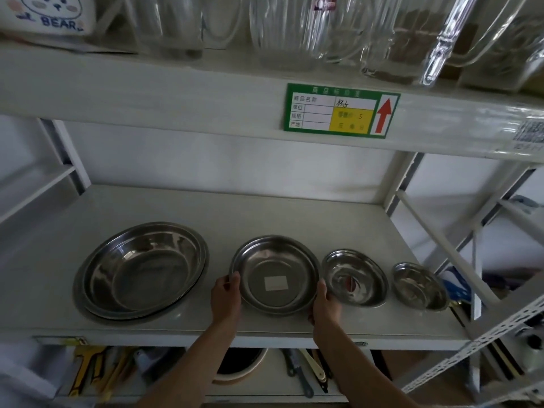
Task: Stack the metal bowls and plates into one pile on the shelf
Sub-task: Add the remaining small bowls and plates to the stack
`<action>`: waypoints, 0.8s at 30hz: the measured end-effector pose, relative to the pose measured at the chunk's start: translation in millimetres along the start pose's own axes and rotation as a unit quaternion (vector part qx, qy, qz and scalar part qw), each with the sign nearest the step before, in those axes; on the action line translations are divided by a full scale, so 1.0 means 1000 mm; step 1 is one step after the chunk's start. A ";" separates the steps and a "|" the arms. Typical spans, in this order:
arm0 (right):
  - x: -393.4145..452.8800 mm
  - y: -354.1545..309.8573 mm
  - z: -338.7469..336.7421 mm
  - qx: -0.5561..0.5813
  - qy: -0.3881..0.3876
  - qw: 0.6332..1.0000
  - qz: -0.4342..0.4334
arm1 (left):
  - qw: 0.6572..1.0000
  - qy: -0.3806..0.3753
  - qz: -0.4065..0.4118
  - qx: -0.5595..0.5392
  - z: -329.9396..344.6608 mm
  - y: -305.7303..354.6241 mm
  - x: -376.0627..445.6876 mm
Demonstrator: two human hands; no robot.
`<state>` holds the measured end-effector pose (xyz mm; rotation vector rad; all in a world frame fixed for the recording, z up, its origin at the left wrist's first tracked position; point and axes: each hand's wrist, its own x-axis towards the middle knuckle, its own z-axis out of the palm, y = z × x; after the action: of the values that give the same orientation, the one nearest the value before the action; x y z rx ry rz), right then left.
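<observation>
On the white shelf (265, 213) lie four groups of metal dishes in a row. At the left is the large plate pile (141, 269), two nested. The medium plate (275, 275), with a white sticker in its middle, seems to rest on another of its size. My left hand (226, 295) grips its left rim and my right hand (323, 304) grips its right rim. To the right stand a small bowl (354, 278) and a smaller bowl (419, 285).
The upper shelf carries glass jugs (282, 28) and a green price label (341, 110) on its front edge. White slanted frame bars (447, 248) rise at the right. Below the shelf lie utensils (306, 375) and a dark round pan (241, 363).
</observation>
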<state>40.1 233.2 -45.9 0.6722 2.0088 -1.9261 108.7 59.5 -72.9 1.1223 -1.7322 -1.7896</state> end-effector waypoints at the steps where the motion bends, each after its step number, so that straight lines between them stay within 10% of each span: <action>1: 0.002 0.000 0.002 0.000 0.002 1.000 -0.006 | 1.000 0.005 0.006 0.001 0.001 0.002 0.000; 24: -0.005 -0.011 0.022 0.087 0.010 0.994 -0.070 | 0.993 0.030 0.114 -0.030 -0.012 0.028 -0.013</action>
<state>36.8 210.5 -35.8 0.6069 1.9632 -2.2034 119.3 57.8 -41.2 0.9043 -1.6861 -1.6407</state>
